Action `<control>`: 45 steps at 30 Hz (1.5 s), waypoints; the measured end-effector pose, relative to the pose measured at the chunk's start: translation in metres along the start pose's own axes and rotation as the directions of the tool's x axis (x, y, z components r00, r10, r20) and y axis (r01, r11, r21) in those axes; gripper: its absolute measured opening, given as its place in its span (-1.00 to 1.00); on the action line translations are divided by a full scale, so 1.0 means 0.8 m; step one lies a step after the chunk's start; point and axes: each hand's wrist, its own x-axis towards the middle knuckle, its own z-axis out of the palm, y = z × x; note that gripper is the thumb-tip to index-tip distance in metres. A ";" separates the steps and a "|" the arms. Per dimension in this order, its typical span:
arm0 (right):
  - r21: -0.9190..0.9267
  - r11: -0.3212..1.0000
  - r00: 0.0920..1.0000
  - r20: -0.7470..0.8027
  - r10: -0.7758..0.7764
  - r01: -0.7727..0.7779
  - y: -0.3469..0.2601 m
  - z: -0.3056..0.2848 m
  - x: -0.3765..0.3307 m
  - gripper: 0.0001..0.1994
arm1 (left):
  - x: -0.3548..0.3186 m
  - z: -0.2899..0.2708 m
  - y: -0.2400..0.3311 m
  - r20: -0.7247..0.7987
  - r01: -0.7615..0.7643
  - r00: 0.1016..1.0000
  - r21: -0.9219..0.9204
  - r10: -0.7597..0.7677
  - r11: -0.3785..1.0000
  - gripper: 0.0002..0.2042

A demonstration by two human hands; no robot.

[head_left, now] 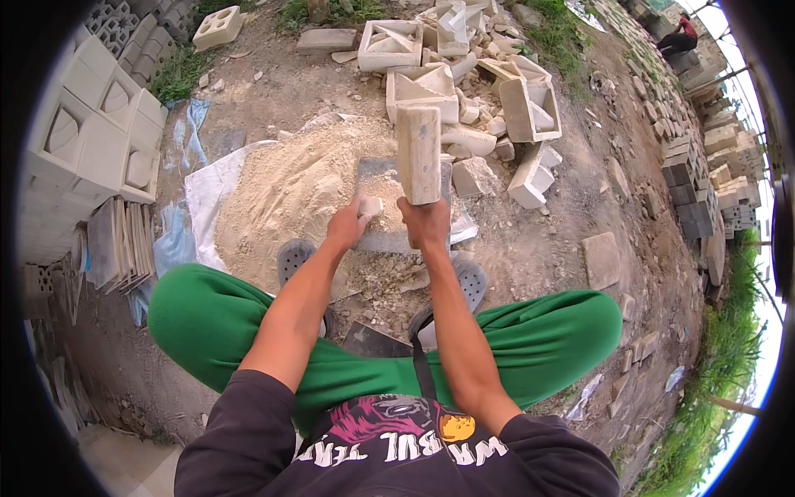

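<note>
My right hand (426, 222) is closed at the lower end of a wooden mallet (419, 155), a thick pale block raised in front of me; its grip is hidden in my fist. Beside it, my left hand (348, 224) pinches a small cream-coloured chunk of masonry (372, 205) low over a dusty grey slab (396, 243). Crumbs and powder lie on the slab. A large mound of pale crushed grit (290, 186) spreads over a white sheet (205, 203) on the left, reaching the slab's edge.
Broken cream vent blocks (422, 91) and shards lie heaped beyond the slab. Whole blocks (103, 116) are stacked at the left, above thin leaning boards (124, 244). My grey clogs (296, 261) flank the slab. Far right, a person in red (684, 35) sits near more blocks.
</note>
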 end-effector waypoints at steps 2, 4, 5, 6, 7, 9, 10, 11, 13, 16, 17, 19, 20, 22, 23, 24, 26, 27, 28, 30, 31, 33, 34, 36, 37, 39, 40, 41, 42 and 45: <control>0.087 0.989 0.993 0.005 -0.121 0.120 -0.024 -0.007 0.003 -0.73 | 0.002 0.001 0.001 -0.017 -0.020 1.000 0.007 0.021 1.000 -0.52; 0.266 0.904 0.943 -0.091 -0.321 0.333 -0.008 0.000 0.002 -0.80 | 0.005 0.002 0.008 0.004 -0.015 1.000 -0.014 0.015 1.000 -0.53; 0.261 0.904 0.941 -0.103 -0.322 0.338 0.013 0.013 -0.005 -0.80 | 0.007 0.004 0.013 0.024 -0.002 1.000 -0.034 0.003 0.999 -0.53; 0.206 0.925 0.947 -0.109 -0.304 0.320 0.040 0.030 -0.013 -0.77 | 0.008 0.003 0.012 0.025 -0.009 1.000 -0.032 0.010 0.999 -0.53; 0.154 0.941 0.952 -0.113 -0.285 0.300 0.066 0.042 -0.020 -0.75 | 0.009 0.003 0.008 0.024 -0.010 1.000 -0.030 0.011 1.000 -0.53; -0.317 0.912 0.935 0.152 0.320 -0.261 0.112 0.051 -0.031 -0.66 | 0.007 0.007 0.004 0.021 -0.017 1.000 -0.026 0.018 1.000 -0.53; -0.310 0.915 0.938 0.150 0.314 -0.256 0.114 0.048 -0.035 -0.66 | 0.005 0.006 0.001 -0.003 -0.035 0.999 -0.022 0.035 0.999 -0.53; -0.199 0.940 0.942 0.134 0.307 -0.278 0.116 0.043 -0.036 -0.68 | 0.007 0.003 -0.001 -0.027 -0.053 0.998 -0.018 0.052 0.998 -0.53; -0.091 0.952 0.945 0.122 0.304 -0.294 0.099 0.036 -0.032 -0.68 | 0.009 0.001 -0.002 -0.031 -0.064 0.998 -0.028 0.063 0.998 -0.53; -0.032 0.999 0.998 0.040 0.039 -0.038 0.025 0.011 -0.004 -0.70 | 0.003 0.003 0.006 -0.011 -0.036 0.999 -0.043 0.036 0.998 -0.53; -0.024 0.999 1.000 0.006 -0.028 0.028 -0.003 -0.002 0.001 -0.68 | 0.000 0.002 0.010 0.002 -0.021 1.000 -0.026 0.021 0.999 -0.54; 0.000 0.971 0.970 -0.050 -0.237 0.237 -0.028 -0.004 0.007 -0.72 | 0.000 0.000 0.005 -0.012 -0.023 1.000 -0.023 0.023 0.999 -0.54; 0.013 0.901 0.895 -0.115 -0.430 0.434 -0.033 -0.003 0.007 -0.75 | -0.001 -0.001 0.001 -0.023 -0.028 0.999 -0.019 0.028 0.999 -0.54; 0.107 0.919 0.924 -0.095 -0.371 0.380 -0.003 0.015 0.000 -0.75 | 0.003 -0.002 0.006 -0.005 -0.029 1.000 -0.034 0.029 0.999 -0.54; 0.204 0.926 0.949 -0.059 -0.311 0.316 0.026 0.032 -0.007 -0.75 | 0.003 -0.003 0.007 0.013 -0.019 1.000 -0.045 0.019 0.999 -0.54; 0.107 0.932 0.934 -0.124 -0.334 0.347 0.073 0.051 -0.015 -0.74 | 0.004 -0.001 0.013 0.017 -0.029 0.999 -0.046 0.030 0.999 -0.54; 0.010 0.929 0.913 -0.186 -0.362 0.370 0.121 0.062 -0.036 -0.73 | 0.007 0.000 0.016 0.058 0.002 0.998 -0.043 0.001 0.999 -0.54; 0.066 0.998 0.999 -0.049 -0.002 0.005 0.123 0.057 -0.044 -0.71 | 0.007 0.001 0.010 0.050 0.001 0.999 -0.040 0.001 0.999 -0.54; 0.064 0.930 0.929 0.100 0.356 -0.363 0.122 0.052 -0.045 -0.70 | 0.005 0.003 0.004 0.003 -0.038 0.999 -0.031 0.038 0.999 -0.53; 0.188 0.941 0.959 0.034 0.280 -0.281 0.107 0.041 -0.028 -0.71 | 0.010 0.001 -0.002 -0.047 -0.078 0.996 -0.026 0.077 0.997 -0.53; 0.295 0.934 0.974 -0.035 0.222 -0.202 0.091 0.028 -0.022 -0.72 | 0.008 0.001 -0.002 -0.032 -0.072 0.997 -0.044 0.071 0.996 -0.53; 0.292 0.951 0.995 0.006 0.102 -0.099 0.023 -0.004 -0.006 -0.75 | 0.000 0.004 -0.003 -0.006 -0.045 0.999 -0.062 0.044 0.997 -0.53; 0.238 0.971 0.999 -0.052 -0.005 0.017 -0.003 -0.018 0.005 -0.77 | 0.000 0.004 0.002 -0.013 -0.042 0.999 -0.042 0.041 0.998 -0.53; 0.176 0.974 0.987 -0.105 -0.124 0.141 -0.018 -0.021 0.013 -0.79 | 0.001 0.002 0.004 -0.027 -0.045 0.999 -0.023 0.044 0.999 -0.53; 0.203 0.943 0.959 -0.159 -0.235 0.265 -0.018 -0.017 0.014 -0.79 | 0.001 0.001 0.004 -0.031 -0.048 0.998 -0.031 0.047 0.998 -0.53; 0.173 0.900 0.910 -0.190 -0.368 0.400 0.004 0.004 0.012 -0.78 | 0.001 -0.002 0.005 -0.034 -0.056 0.998 -0.035 0.055 0.998 -0.52; 0.119 0.900 0.902 -0.166 -0.398 0.419 0.039 0.023 0.007 -0.74 | 0.004 -0.003 0.008 -0.015 -0.050 0.999 -0.046 0.049 0.998 -0.53; 0.184 0.942 0.958 -0.109 -0.264 0.281 0.068 0.045 -0.008 -0.77 | 0.003 -0.004 0.004 0.003 -0.032 0.999 -0.053 0.032 0.998 -0.54; 0.158 0.976 0.988 -0.015 -0.152 0.152 0.102 0.058 -0.018 -0.73 | 0.004 -0.003 0.006 0.005 -0.040 0.999 -0.051 0.041 0.998 -0.54; -0.023 0.972 0.963 0.134 0.234 -0.233 0.172 0.058 -0.028 -0.67 | 0.010 0.004 0.020 0.004 -0.077 0.997 -0.011 0.078 0.997 -0.55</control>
